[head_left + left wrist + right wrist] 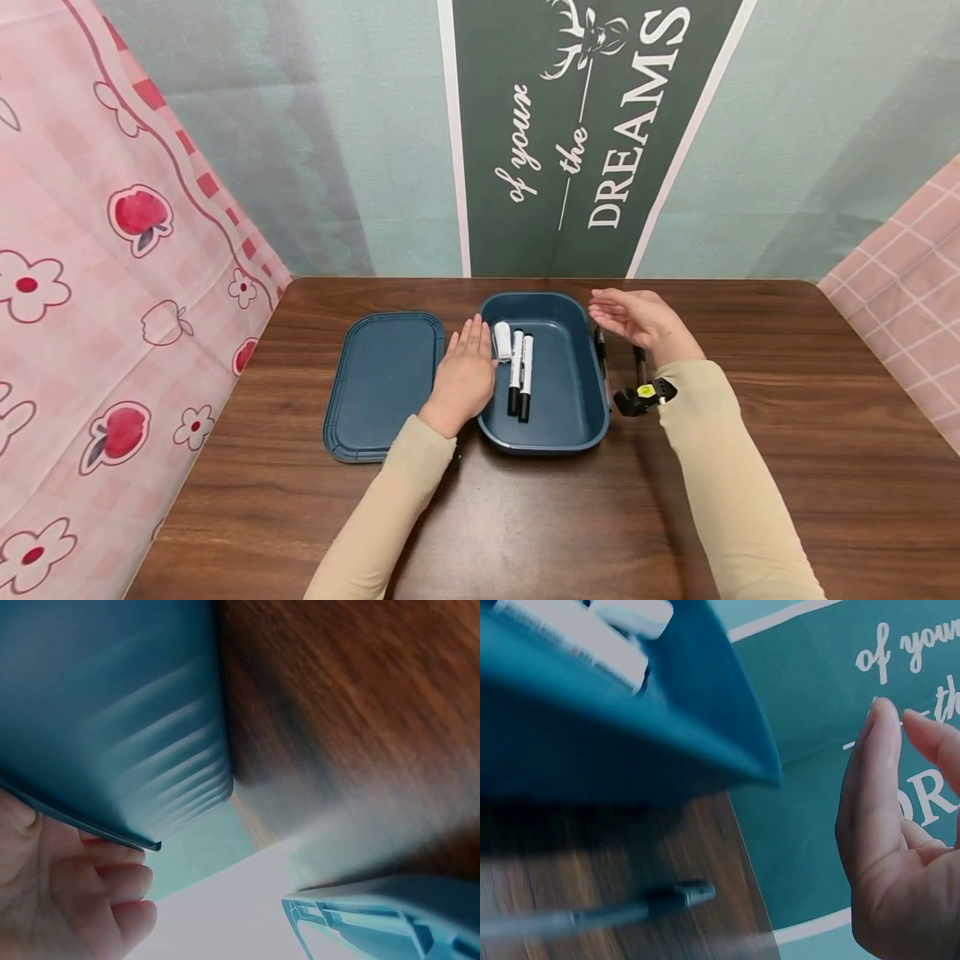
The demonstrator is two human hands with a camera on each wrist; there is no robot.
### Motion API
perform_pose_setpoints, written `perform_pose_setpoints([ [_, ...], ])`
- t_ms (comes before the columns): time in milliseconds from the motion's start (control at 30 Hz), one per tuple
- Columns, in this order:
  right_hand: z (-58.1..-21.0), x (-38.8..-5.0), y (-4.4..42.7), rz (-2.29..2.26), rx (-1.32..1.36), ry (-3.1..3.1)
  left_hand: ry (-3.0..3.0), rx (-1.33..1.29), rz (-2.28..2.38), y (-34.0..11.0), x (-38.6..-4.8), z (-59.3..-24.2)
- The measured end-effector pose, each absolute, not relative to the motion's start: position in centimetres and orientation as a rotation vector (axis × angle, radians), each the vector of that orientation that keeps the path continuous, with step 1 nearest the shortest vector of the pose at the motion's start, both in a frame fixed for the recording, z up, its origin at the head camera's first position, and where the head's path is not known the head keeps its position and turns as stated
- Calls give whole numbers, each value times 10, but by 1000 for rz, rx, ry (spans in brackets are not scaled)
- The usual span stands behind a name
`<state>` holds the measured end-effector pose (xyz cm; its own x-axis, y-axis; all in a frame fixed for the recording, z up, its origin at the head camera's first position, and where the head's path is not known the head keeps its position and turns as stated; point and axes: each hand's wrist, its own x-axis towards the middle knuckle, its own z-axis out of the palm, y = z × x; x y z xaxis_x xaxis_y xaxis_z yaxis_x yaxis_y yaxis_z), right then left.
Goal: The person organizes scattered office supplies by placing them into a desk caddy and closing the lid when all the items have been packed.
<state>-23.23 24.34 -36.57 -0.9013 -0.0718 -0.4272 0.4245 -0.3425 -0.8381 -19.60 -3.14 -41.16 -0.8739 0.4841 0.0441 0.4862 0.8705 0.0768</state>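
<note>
A dark blue rectangular box [558,446] stands uncovered, holding two white markers with black ends [527,375] and a small white rounded object [502,342] along its left side. My left hand [465,371] rests at the box's left rim, fingers straight and pointing away; the left wrist view shows the fingers [97,885] against that rim. Beyond the upper right corner, my right hand [633,321] is raised with fingers extended and holds nothing. A black-capped pen [602,358] lies close along the box's right wall, and another dark pen [640,367] is partly hidden below the right hand.
The matching blue lid [386,387] lies flat to the left of the box. Everything sits on a brown wooden table [517,525]. A hanging cloth [375,142] with a lettered panel closes off the back, and pink patterned cloths [142,317] hang at both sides.
</note>
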Motion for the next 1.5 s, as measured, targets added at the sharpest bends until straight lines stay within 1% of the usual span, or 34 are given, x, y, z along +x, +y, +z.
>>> perform_pose_setpoints([
  [400, -375, -228, 250, -1933, 342, 2182, -3018, -782, -123, -32, -196, -411],
  [500, -376, -227, 249, -1745, 338, 2390, -3012, -786, -112, -32, -197, -411],
  [767, -374, -221, 257, -1051, 283, 2900, -3023, -784, -118, -31, -197, -410],
  [1033, -378, -220, 267, -774, 303, 2996, -3018, -775, -125, -31, -197, -410],
  [1500, -390, -217, 275, -590, 392, 2921, -3028, -782, -118, -30, -197, -409],
])
